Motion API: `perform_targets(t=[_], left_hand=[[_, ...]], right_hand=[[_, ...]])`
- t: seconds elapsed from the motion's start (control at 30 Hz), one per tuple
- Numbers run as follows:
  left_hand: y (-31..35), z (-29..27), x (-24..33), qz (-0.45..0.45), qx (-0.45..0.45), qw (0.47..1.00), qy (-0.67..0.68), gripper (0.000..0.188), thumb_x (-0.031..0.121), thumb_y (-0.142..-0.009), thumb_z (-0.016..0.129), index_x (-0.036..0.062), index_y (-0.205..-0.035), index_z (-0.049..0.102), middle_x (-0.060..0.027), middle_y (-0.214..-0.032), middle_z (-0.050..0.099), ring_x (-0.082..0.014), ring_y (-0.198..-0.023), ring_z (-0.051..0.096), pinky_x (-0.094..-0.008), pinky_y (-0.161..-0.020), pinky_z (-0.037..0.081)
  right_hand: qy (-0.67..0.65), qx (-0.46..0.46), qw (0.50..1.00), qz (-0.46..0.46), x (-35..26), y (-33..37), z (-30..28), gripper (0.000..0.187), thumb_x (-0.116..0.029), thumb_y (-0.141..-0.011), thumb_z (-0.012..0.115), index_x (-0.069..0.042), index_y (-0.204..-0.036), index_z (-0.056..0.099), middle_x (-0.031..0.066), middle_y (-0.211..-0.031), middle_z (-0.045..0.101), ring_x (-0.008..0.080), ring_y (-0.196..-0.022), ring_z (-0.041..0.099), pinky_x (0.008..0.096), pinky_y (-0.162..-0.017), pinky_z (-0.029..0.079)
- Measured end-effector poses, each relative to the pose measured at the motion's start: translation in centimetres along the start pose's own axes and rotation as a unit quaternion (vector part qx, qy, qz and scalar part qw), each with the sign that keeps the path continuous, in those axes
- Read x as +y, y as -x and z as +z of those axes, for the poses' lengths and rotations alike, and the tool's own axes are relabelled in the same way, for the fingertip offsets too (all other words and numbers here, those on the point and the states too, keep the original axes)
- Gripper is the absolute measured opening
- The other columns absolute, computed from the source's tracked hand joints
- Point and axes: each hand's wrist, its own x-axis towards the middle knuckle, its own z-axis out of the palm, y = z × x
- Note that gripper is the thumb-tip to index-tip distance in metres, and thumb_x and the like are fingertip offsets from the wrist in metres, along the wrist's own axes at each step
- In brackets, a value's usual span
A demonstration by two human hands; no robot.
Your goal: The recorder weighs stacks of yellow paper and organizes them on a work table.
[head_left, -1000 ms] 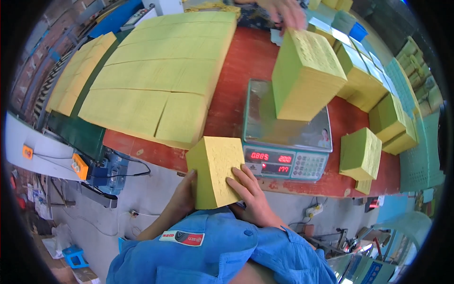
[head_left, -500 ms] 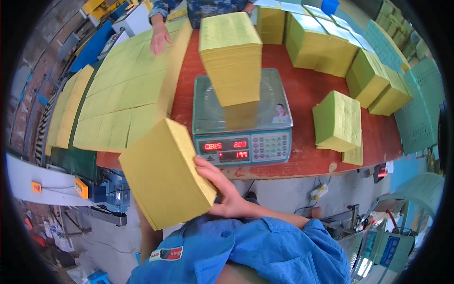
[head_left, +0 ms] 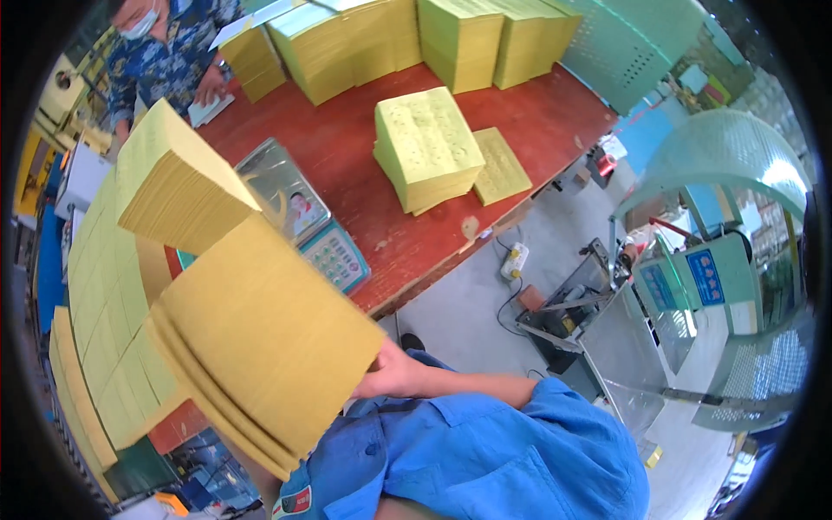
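My right hand (head_left: 392,373) grips the right edge of a thick stack of yellow paper (head_left: 273,325), raised and tilted in front of me. Its lower left side has fanned into several layers. Behind this stack my left hand is hidden; only a bit of the left forearm shows below it. Just beyond, a tall yellow paper stack (head_left: 184,195) stands on the digital scale (head_left: 334,258), whose display is covered by the held stack. To the right, another yellow stack (head_left: 429,154) sits on the red table (head_left: 390,269), beside a thin yellow bundle (head_left: 503,166).
Tall yellow stacks (head_left: 459,48) line the table's back. Rows of yellow stacks (head_left: 108,329) spread along the left. Across the table, a co-worker's hand (head_left: 211,85) rests by a white sheet (head_left: 211,109). A machine with a mesh guard (head_left: 728,165) stands on the right.
The view has swung to the right, so the scale and table appear farther left. The held stack has turned flatter, and its layers have fanned out at the lower left.
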Motion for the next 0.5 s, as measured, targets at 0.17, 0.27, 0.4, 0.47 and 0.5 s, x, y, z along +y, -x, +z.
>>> perform_targets(t=[0.17, 0.27, 0.4, 0.47, 0.5], left_hand=[[0.0, 1.9, 0.3, 0.006, -0.026, 1.0, -0.003, 0.062, 0.042, -0.097, 0.054, 0.0029, -0.142, 0.039, -0.0127, -0.135, 0.053, -0.0242, -0.113, 0.06, -0.0375, -0.094, 0.051], [0.0, 2.5, -1.7, -0.169, -0.128, 0.961, 0.175, 0.066, 0.04, -0.091, 0.063, 0.0016, -0.14, 0.043, -0.0132, -0.131, 0.057, -0.0247, -0.113, 0.061, -0.0386, -0.095, 0.051], [-1.8, 4.9, -4.1, -0.208, -0.109, 0.949, 0.209, 0.062, 0.039, -0.091, 0.059, 0.0011, -0.138, 0.045, -0.0134, -0.127, 0.06, -0.0266, -0.112, 0.062, -0.0399, -0.095, 0.051], [-2.7, 4.7, -4.5, -0.188, -0.055, 0.958, 0.21, 0.06, 0.037, -0.091, 0.059, 0.0012, -0.137, 0.045, -0.0136, -0.127, 0.06, -0.0264, -0.111, 0.062, -0.0402, -0.095, 0.052], [-2.9, 5.1, -4.8, -0.176, -0.012, 0.96, 0.218, 0.059, 0.036, -0.09, 0.059, 0.0013, -0.137, 0.046, -0.0137, -0.127, 0.06, -0.0261, -0.11, 0.063, -0.0406, -0.094, 0.052]], right_hand=[[-0.086, 0.112, 0.989, -0.045, 1.1, 2.7, -2.8, 0.089, -0.009, -0.077, 0.074, -0.007, -0.151, 0.025, 0.0077, -0.15, 0.038, 0.0216, -0.138, 0.036, 0.0409, -0.113, 0.029], [-0.196, 0.127, 0.966, -0.116, 1.4, 3.5, -4.2, 0.082, -0.016, -0.08, 0.071, -0.007, -0.148, 0.028, 0.0102, -0.148, 0.039, 0.0273, -0.138, 0.036, 0.0472, -0.113, 0.029], [-0.216, 0.122, 0.963, -0.102, 1.2, 3.4, -8.2, 0.076, -0.013, -0.081, 0.069, -0.006, -0.147, 0.032, 0.0107, -0.146, 0.042, 0.0267, -0.137, 0.037, 0.0431, -0.113, 0.029], [-0.12, 0.126, 0.984, -0.028, -0.3, 2.9, -10.1, 0.071, -0.009, -0.082, 0.067, -0.005, -0.145, 0.035, 0.0104, -0.145, 0.045, 0.0264, -0.134, 0.041, 0.0412, -0.111, 0.032], [-0.011, 0.136, 0.99, 0.035, -1.5, 2.9, -11.5, 0.066, -0.005, -0.084, 0.064, -0.004, -0.144, 0.038, 0.0101, -0.143, 0.047, 0.0262, -0.131, 0.045, 0.0392, -0.109, 0.035]])
